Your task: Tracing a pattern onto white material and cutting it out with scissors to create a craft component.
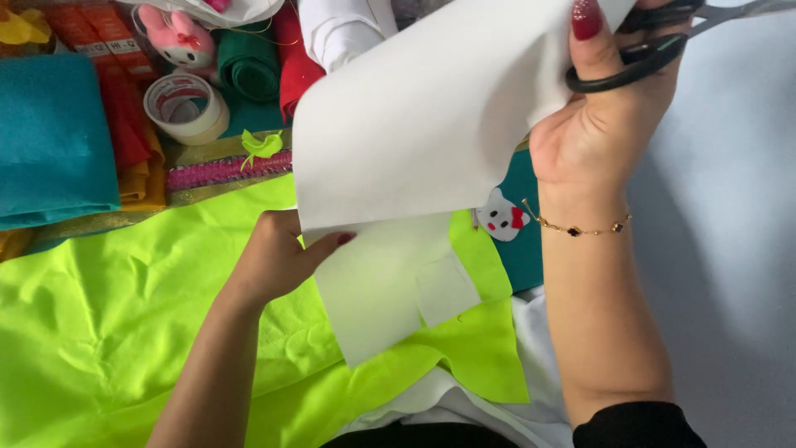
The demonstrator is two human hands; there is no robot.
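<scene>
The white sheet (423, 124) is pinched at its lower edge by the left hand (278, 257); the right hand (605, 116), raised, has its fingers closed through the black scissors (638, 54).

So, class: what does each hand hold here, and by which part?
The left hand pinches the white sheet at its lower edge. The right hand holds black scissors by the handle loops.

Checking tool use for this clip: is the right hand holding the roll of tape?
No, the right hand holds black scissors at the white sheet; the tape roll lies untouched.
</scene>
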